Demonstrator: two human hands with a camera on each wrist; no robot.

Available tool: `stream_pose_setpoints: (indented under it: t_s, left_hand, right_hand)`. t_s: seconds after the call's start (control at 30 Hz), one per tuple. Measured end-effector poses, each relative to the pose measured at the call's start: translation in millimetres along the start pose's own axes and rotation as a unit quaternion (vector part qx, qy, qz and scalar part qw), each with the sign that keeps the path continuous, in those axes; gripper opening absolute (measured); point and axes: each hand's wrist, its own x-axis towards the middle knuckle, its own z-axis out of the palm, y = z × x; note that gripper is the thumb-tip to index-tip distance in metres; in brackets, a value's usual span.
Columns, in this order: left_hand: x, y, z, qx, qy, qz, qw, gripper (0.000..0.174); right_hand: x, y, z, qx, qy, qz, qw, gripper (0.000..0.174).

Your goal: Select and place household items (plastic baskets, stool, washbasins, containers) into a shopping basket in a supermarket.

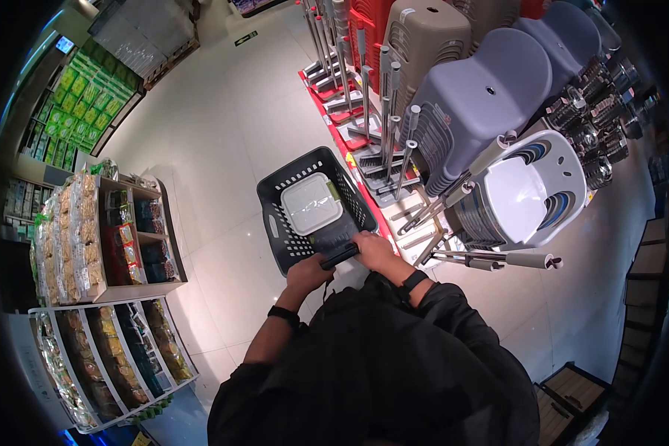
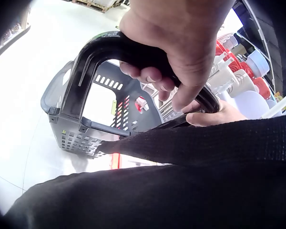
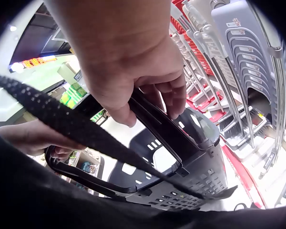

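Note:
A dark grey shopping basket (image 1: 353,215) with slotted walls stands in front of me in the head view. Inside it lies a white lidded storage box (image 1: 312,207) with a green latch. My left hand (image 1: 308,273) grips the left end of the basket's black handle (image 1: 340,256); in the left wrist view its fingers curl around the bar. At the handle's right end, my right hand (image 1: 375,251) holds on too, and the right wrist view shows thumb and fingers on either side of the bar. A black strap (image 3: 86,129) crosses that view.
Long-handled dustpans and brooms (image 1: 390,134) line the right side, with stacked grey-purple stools (image 1: 490,89) and white stools (image 1: 520,189) behind. Shelves of packaged snacks (image 1: 111,357) stand on the left. Shiny floor tiles (image 1: 223,111) stretch ahead of the basket.

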Motion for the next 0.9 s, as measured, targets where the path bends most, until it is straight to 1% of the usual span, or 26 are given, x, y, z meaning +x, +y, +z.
stream_pose_setpoints:
  t_s: [0.1,0.27,0.37,0.43,0.47,0.53,0.57,0.63,0.73,0.77,0.8,0.87,0.9]
  left_hand:
    - [11.0,-4.6,-8.6,-0.020,0.018,-0.010,1.000,0.043]
    - [35.7,-9.2,-26.5,-0.005,0.031,0.000,1.000,0.040]
    - [48.6,-14.4,-40.7,-0.017,0.031,0.009,0.999,0.040]
    - [54.8,-15.0,-55.0,-0.023,0.017,-0.007,1.000,0.041]
    - [59.4,-16.2,-60.7,-0.021,0.016,-0.002,1.000,0.041]
    - [72.3,-16.9,-69.9,-0.022,0.002,-0.021,1.000,0.043]
    - [79.5,-19.9,-73.9,-0.019,0.000,-0.012,1.000,0.043]
    - [94.0,-23.4,-80.3,0.000,-0.010,-0.007,1.000,0.047]
    - [117.4,-23.4,-94.3,0.011,-0.033,0.003,0.999,0.049]
    - [120.5,-24.2,-100.3,0.018,-0.039,0.011,0.999,0.050]
    - [126.3,-25.7,-104.4,0.023,-0.043,0.022,0.999,0.050]
    - [134.4,-32.8,-108.3,0.010,-0.043,0.016,0.999,0.050]
    - [137.2,-34.8,-110.5,0.017,-0.052,0.026,0.998,0.050]
  right_hand:
    - [17.7,0.5,1.2,-0.001,0.005,-0.010,1.000,0.026]
    - [49.0,1.4,-3.2,0.013,0.032,-0.021,0.999,0.024]
    - [68.9,-3.5,-7.7,0.015,0.023,-0.030,0.999,0.024]
    - [83.2,-8.4,-12.1,0.007,-0.007,-0.018,1.000,0.024]
    - [89.8,-10.8,-14.2,0.006,-0.003,-0.014,1.000,0.024]
    - [103.5,-12.1,-19.7,0.005,-0.003,-0.018,1.000,0.026]
    - [110.2,-15.1,-21.9,0.004,0.003,-0.010,1.000,0.026]
    - [121.7,-21.2,-31.5,0.006,-0.025,0.028,0.999,0.028]
    - [142.3,-19.1,-36.5,0.004,-0.020,0.047,0.999,0.031]
    - [146.3,-21.8,-36.5,0.003,-0.019,0.067,0.998,0.033]
    - [148.9,-23.9,-37.3,0.004,-0.012,0.078,0.997,0.033]
    - [146.3,-25.6,-35.3,0.023,0.011,0.103,0.994,0.034]
    - [141.9,-25.0,-38.5,0.029,-0.006,0.113,0.993,0.040]
